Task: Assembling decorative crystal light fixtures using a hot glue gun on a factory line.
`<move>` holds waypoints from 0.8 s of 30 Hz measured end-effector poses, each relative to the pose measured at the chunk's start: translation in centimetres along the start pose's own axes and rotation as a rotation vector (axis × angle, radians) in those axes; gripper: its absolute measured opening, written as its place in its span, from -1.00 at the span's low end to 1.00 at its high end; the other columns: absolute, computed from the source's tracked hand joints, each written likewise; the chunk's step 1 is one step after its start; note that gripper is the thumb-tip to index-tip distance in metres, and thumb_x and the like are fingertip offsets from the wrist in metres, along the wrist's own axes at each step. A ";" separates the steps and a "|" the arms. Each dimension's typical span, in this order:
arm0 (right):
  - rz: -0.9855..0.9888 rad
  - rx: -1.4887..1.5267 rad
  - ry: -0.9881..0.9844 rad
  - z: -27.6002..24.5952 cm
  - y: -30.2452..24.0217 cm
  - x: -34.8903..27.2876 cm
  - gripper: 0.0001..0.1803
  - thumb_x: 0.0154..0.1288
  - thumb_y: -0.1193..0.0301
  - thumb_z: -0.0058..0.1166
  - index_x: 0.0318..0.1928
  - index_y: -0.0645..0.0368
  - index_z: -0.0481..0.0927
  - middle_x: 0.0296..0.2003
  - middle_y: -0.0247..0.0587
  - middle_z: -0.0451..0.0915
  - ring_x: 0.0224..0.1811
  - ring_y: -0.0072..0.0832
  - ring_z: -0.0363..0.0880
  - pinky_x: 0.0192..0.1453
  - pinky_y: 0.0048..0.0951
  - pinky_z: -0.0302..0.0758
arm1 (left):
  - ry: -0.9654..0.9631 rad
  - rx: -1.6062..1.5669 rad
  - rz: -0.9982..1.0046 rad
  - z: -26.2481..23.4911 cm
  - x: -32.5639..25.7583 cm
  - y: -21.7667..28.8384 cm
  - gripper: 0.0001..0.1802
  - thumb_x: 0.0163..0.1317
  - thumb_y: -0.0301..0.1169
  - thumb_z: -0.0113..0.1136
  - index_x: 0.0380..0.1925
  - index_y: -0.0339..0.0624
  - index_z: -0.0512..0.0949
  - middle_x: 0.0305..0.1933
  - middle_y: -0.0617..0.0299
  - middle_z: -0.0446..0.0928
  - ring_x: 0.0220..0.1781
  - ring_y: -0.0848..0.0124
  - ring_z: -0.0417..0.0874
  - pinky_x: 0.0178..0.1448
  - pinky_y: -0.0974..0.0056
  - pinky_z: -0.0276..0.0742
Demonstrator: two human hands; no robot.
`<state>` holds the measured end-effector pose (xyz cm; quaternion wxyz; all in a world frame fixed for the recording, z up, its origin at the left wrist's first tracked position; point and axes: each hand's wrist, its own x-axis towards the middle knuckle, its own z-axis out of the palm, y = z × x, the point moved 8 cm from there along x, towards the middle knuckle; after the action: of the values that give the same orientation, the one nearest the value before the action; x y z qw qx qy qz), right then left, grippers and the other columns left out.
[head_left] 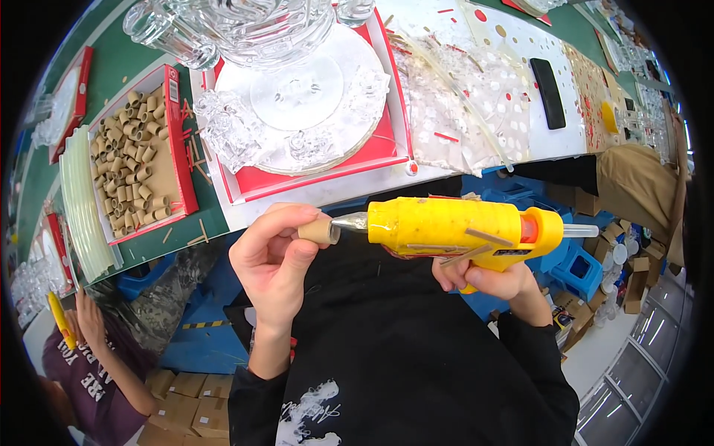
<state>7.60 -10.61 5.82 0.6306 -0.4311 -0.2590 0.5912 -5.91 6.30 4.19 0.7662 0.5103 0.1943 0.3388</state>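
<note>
A short brown cardboard tube [318, 231] is pinched between the thumb and fingertips of my left hand [271, 260], in front of the table edge. My right hand [494, 281] grips a yellow glue gun [446, 225], which lies nearly level and points left. Its metal nozzle [351, 222] meets the tube's right end; whether the tip reaches inside cannot be made out. A translucent glue stick [581, 231] protrudes from the gun's rear. Thin brown strips cling to the gun's side. Part of my right fingers is hidden behind the gun.
A red-edged box [182, 149] holds many cardboard tubes, beside a bundle of glue sticks [83, 204]. Another red box [394, 82] carries a round white disc [297, 93] and clear glassware [245, 33]. A black phone [548, 94] lies right. Another person [97, 364] works at lower left.
</note>
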 end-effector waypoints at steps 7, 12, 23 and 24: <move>0.017 0.058 -0.033 -0.4 0.0 -0.4 -0.96 0.21 0.52 -0.02 -0.31 0.19 0.45 -0.52 -0.34 0.42 -0.46 -0.50 0.45 -0.29 -0.41 0.49 | -0.007 -0.008 0.015 -0.1 0.0 0.0 -0.68 0.18 -0.44 0.31 -0.12 -0.41 0.53 -0.13 -0.02 0.58 -0.18 0.39 0.61 -0.13 0.39 0.55; 0.038 0.042 -0.020 -0.6 0.1 -0.6 -0.96 0.22 0.51 -0.01 -0.31 0.18 0.45 -0.52 -0.34 0.42 -0.47 -0.49 0.45 -0.31 -0.43 0.47 | -0.018 -0.039 0.028 0.1 0.1 0.1 -0.69 0.16 -0.54 0.30 -0.10 -0.41 0.52 -0.07 -0.08 0.56 -0.12 0.34 0.62 -0.05 0.35 0.57; 0.046 0.004 0.034 -0.7 0.3 -1.2 -0.91 0.16 0.44 -0.01 -0.35 0.19 0.44 -0.58 -0.31 0.42 -0.60 -0.54 0.38 -0.42 -0.43 0.45 | -0.020 -0.056 0.016 0.1 0.1 -0.2 -0.70 0.15 -0.63 0.26 -0.09 -0.41 0.50 -0.03 -0.12 0.55 -0.05 0.31 0.62 0.01 0.33 0.57; 0.047 0.009 0.026 -0.7 0.3 -1.2 -0.91 0.17 0.44 -0.01 -0.34 0.19 0.44 -0.58 -0.31 0.43 -0.59 -0.53 0.38 -0.42 -0.43 0.45 | -0.021 -0.059 0.012 0.1 0.1 -0.2 -0.70 0.14 -0.64 0.26 -0.09 -0.40 0.50 -0.03 -0.13 0.55 -0.04 0.30 0.62 0.02 0.32 0.57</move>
<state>7.82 -11.95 5.49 0.6217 -0.4418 -0.2381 0.6013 -5.68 6.24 4.04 0.7809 0.4922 0.1731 0.3436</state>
